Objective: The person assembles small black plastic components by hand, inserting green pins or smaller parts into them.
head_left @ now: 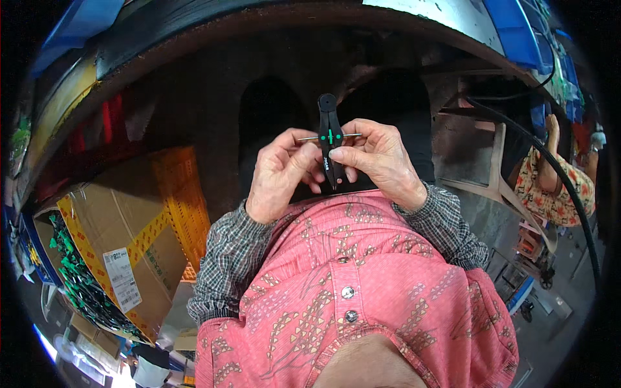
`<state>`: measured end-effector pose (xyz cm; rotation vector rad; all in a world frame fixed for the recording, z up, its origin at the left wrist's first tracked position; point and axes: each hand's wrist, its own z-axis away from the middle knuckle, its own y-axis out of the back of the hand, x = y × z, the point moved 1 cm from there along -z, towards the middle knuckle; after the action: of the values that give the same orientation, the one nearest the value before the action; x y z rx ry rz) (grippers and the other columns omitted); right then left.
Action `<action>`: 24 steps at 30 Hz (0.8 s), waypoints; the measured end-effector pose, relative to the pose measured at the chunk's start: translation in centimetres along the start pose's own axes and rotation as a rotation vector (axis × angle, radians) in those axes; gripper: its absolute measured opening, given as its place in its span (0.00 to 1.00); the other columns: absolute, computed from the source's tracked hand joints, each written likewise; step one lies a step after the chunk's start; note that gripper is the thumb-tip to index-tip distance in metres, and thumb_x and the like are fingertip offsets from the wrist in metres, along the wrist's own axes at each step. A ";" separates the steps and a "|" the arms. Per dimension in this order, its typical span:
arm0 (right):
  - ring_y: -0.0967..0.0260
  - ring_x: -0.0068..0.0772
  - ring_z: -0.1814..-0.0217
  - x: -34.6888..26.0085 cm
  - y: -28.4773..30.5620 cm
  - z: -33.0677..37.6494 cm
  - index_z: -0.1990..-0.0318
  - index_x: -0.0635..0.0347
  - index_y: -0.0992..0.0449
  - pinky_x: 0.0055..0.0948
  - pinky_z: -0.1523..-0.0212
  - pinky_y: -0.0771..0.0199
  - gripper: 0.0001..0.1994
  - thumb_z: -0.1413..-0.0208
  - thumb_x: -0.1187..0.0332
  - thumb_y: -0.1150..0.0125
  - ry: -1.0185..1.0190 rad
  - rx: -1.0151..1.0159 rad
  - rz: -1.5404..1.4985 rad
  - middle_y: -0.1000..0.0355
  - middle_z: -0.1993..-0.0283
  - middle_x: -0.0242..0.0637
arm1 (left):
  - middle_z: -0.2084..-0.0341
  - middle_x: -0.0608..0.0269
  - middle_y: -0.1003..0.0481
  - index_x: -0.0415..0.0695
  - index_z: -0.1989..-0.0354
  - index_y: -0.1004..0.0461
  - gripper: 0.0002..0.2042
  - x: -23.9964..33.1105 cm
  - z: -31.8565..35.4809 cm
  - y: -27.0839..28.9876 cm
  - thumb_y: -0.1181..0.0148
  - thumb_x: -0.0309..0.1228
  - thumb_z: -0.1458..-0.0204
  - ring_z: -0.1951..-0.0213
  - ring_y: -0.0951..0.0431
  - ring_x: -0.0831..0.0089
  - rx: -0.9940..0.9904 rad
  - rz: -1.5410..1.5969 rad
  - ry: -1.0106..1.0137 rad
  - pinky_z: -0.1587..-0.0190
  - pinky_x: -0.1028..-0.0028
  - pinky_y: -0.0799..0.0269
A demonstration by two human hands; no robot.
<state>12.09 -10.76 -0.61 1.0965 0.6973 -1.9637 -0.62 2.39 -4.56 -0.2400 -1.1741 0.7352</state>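
Observation:
My left hand (279,173) and my right hand (377,159) meet in front of my chest, both closed on one small tool. It is a black plier-like piece (330,129) with a green mark at its middle, standing upright with a round end on top. A thin metal pin (309,138) runs crosswise through it at the green mark, sticking out on both sides. My left fingers pinch the pin's left end and the tool's lower part. My right thumb and fingers grip the tool's lower right side. My pink patterned shirt (362,278) fills the lower middle.
A cardboard box (123,239) with yellow tape stands at the left, holding several black and green parts (77,278). An orange crate (184,194) is beside it. A black cable (569,187) curves down the right. Another person in a floral sleeve (550,187) is at the far right.

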 end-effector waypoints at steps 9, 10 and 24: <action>0.36 0.12 0.77 -0.9 -0.3 0.0 0.59 0.68 0.27 0.14 0.78 0.34 0.11 0.46 0.72 0.37 0.071 0.024 -0.025 0.28 0.70 0.30 | 0.77 0.64 0.27 0.35 0.64 0.30 0.06 0.1 0.6 -1.6 0.40 0.23 0.48 0.80 0.27 0.83 -0.003 0.001 0.013 0.78 0.83 0.29; 0.36 0.12 0.77 -1.0 -0.4 0.1 0.59 0.68 0.27 0.13 0.78 0.34 0.11 0.47 0.72 0.37 0.080 0.025 -0.027 0.28 0.70 0.30 | 0.77 0.64 0.26 0.35 0.65 0.30 0.06 0.1 0.7 -1.8 0.40 0.23 0.48 0.80 0.28 0.83 0.006 -0.010 0.001 0.79 0.83 0.29; 0.35 0.11 0.75 -1.9 -0.7 0.4 0.57 0.66 0.29 0.12 0.79 0.36 0.12 0.49 0.73 0.36 0.116 0.078 -0.038 0.29 0.71 0.29 | 0.75 0.60 0.26 0.35 0.63 0.29 0.06 0.5 1.1 -2.3 0.42 0.19 0.48 0.80 0.26 0.78 0.019 -0.028 -0.066 0.79 0.80 0.28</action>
<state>11.99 -9.99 1.26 1.2607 0.7125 -1.9867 -0.59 0.81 -2.54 -0.1841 -1.2302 0.7343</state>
